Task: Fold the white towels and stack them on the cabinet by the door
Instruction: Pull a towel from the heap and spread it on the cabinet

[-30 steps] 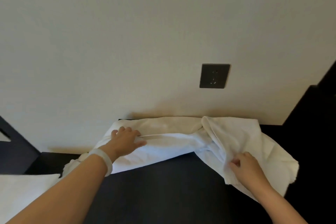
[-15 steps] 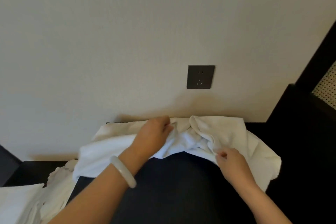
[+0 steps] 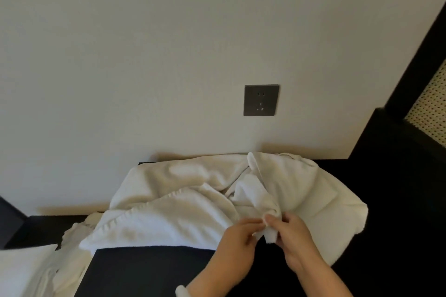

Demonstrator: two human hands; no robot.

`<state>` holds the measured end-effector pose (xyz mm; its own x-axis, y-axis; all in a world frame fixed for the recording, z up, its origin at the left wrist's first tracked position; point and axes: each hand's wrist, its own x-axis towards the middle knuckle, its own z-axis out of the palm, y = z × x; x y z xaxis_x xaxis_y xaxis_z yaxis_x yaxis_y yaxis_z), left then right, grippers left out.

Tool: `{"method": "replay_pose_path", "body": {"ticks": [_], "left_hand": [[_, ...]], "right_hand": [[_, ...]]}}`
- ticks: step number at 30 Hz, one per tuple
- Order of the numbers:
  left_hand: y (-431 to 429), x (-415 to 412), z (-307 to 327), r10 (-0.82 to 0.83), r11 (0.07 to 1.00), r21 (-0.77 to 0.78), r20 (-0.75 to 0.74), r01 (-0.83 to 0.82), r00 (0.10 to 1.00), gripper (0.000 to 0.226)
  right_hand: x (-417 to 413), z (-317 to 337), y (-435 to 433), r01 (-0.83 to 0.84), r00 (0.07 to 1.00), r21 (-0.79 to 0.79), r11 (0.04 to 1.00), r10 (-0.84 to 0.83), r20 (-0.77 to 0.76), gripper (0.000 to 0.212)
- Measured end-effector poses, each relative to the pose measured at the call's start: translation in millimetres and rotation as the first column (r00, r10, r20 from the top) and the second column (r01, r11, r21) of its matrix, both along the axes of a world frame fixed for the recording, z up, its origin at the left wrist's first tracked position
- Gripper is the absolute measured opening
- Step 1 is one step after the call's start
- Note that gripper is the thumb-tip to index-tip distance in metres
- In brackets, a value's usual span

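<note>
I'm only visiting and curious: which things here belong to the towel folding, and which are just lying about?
Job: white towel, pinched by left hand and right hand; dark cabinet top.
Just there: wall socket; woven panel.

Hotel-like bedroom, dark cabinet top [image 3: 149, 270], wall socket [image 3: 261, 100], white towels [image 3: 183, 200] (rattan panel [image 3: 432, 108] at right)

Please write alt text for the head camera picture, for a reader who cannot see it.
The left hand and the right hand pinch one corner of a crumpled white towel that lies on a dark cabinet top against a pale wall. A dark wall socket sits above the towel; more white cloth lies at the lower left.
</note>
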<state>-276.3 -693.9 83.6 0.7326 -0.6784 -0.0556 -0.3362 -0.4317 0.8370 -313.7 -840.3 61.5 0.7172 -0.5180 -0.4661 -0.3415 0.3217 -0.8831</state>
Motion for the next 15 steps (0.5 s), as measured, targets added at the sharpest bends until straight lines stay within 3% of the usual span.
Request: {"method": "replay_pose_path", "body": {"ticks": [4,7,9,13,15], "left_hand": [[17.1,41.6,-8.6,0.177,0.977,0.072,0.26,-0.201,0.949,0.032],[26.2,91.8,-7.7,0.098,0.942,0.23,0.511,-0.246,0.854,0.036],[29.7,117.8,-7.3,-0.007,0.9,0.37,0.543,-0.231,0.84,0.039],[29.6,137.1,1.2,-0.218,0.748,0.627,0.542,-0.218,0.811,0.023],[28.1,143.7,20.4,-0.136,0.811,0.552,0.5,-0.193,0.856,0.011]], "right_hand": [[-6.6,-2.3,-4.7,0.047,0.998,0.049,0.998,-0.05,0.045,0.019],[-13.0,6.2,-10.9,0.045,0.995,0.018,0.999,-0.046,0.092,0.02],[-15.4,15.4,-11.0,0.028,0.991,0.012,1.0,-0.029,0.132,0.018],[-11.7,28.0,-13.3,0.072,0.984,-0.048,0.996,-0.063,0.166,0.012],[-4.3,41.0,-18.4,0.071,0.98,-0.086,0.994,-0.053,0.194,0.009]]}}
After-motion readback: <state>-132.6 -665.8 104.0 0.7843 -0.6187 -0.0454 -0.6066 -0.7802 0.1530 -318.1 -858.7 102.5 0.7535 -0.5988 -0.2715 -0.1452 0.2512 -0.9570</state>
